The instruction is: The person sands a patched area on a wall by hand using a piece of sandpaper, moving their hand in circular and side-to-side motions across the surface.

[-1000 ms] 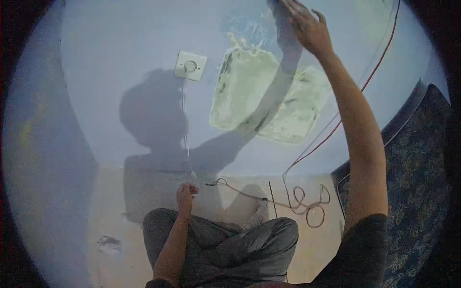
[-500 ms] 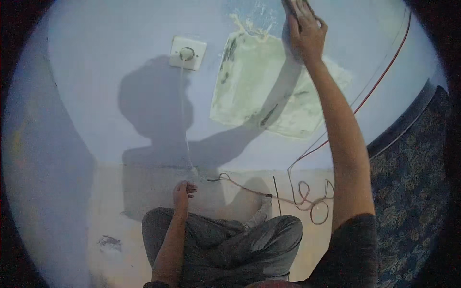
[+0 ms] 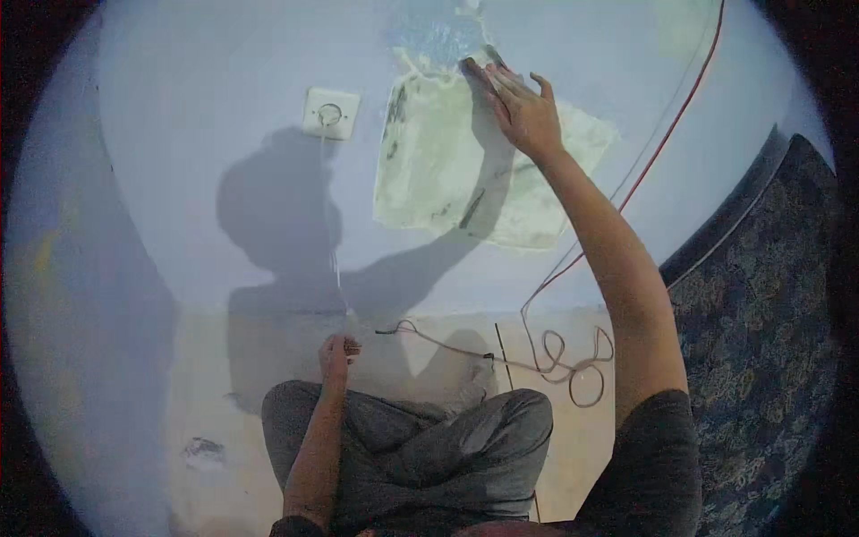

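Observation:
I sit cross-legged facing a pale blue wall (image 3: 179,161). My right hand (image 3: 523,112) is raised against it, fingers stretched over a flat dark scraper (image 3: 488,61) pressed to the wall. The blade lies at the top edge of a greenish bare patch (image 3: 429,170) where paint is gone. My left hand (image 3: 335,353) rests as a loose fist on my left knee, close to the floor. A thin white cable (image 3: 333,233) hangs from a white wall socket (image 3: 329,115) down to just above that fist; whether the fist holds anything is unclear.
A red wire (image 3: 662,152) runs down the wall and joins pale wires coiled on the floor (image 3: 573,371). A dark blue patterned covering (image 3: 761,313) fills the right side. Beige floor tiles (image 3: 206,376) lie to my left, with a small dark scrap (image 3: 204,447).
My right hand with the scraper has come down the wall from the upper edge onto the top of the greenish patch. The left hand has stayed on the knee.

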### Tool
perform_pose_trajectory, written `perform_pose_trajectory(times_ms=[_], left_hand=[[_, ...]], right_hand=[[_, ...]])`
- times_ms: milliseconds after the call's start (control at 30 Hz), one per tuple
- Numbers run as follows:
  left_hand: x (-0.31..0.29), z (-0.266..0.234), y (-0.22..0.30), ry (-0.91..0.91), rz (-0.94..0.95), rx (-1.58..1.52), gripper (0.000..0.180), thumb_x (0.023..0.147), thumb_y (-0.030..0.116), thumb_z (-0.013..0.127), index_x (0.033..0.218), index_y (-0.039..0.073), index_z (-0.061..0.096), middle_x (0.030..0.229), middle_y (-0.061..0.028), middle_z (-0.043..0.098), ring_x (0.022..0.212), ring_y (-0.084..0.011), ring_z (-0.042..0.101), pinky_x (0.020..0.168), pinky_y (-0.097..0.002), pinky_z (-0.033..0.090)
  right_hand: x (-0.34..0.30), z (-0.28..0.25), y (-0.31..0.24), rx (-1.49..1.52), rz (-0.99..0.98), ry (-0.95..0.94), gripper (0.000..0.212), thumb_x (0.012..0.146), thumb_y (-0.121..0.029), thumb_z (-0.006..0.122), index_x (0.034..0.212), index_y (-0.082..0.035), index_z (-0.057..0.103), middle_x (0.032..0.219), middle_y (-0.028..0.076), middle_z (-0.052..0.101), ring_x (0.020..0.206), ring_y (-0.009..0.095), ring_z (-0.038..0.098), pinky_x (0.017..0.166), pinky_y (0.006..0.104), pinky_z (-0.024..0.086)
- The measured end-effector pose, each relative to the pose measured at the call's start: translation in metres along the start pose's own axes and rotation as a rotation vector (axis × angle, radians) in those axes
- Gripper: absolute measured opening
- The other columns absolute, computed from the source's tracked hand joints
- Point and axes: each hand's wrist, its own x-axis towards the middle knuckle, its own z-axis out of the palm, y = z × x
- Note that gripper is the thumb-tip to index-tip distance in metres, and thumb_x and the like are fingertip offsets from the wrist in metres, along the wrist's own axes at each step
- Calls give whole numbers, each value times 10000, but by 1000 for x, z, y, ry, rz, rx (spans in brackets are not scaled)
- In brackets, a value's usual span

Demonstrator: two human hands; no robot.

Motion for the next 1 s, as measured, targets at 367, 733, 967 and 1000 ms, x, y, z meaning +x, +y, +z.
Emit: perform_pose_trajectory(times_ms=[367, 733, 967, 1000], left_hand=[[0, 2, -2, -52, -1, 30, 372, 1023, 388, 518, 984, 50, 669, 875, -81, 728, 796, -195, 701, 683, -370, 520], [-1, 14, 2, -84, -100, 110, 432, 1040, 423, 481, 999, 39, 674, 928, -96, 733, 837, -224, 701, 733, -395, 538], [-3, 18, 0, -191, -110, 94, 370, 1033, 366, 509, 1022, 30, 663, 939, -101, 736, 838, -210, 701, 721, -384, 544], [-8, 28, 17, -187, -139, 151, 347, 1025, 337, 521, 1020, 19, 659, 961, -108, 736, 845, -202, 699, 751, -368, 544]], right_hand=[[115, -55, 41, 42, -129, 184, 525, 1042, -277, 447, 1540, -127, 381, 1526, 106, 489, 1371, 263, 495, 1122, 569, 320], [104, 21, -28, 218, 268, 550, 506, 1045, -269, 410, 1512, -74, 439, 1495, 159, 522, 1384, 310, 475, 1105, 522, 297], [57, 66, -52, 250, 405, 626, 481, 1054, -323, 414, 1481, -120, 505, 1523, 66, 514, 1361, 203, 508, 1150, 505, 180], [46, 72, -53, 217, 441, 597, 479, 1051, -320, 427, 1486, -131, 495, 1528, 63, 506, 1367, 199, 506, 1149, 527, 205]])
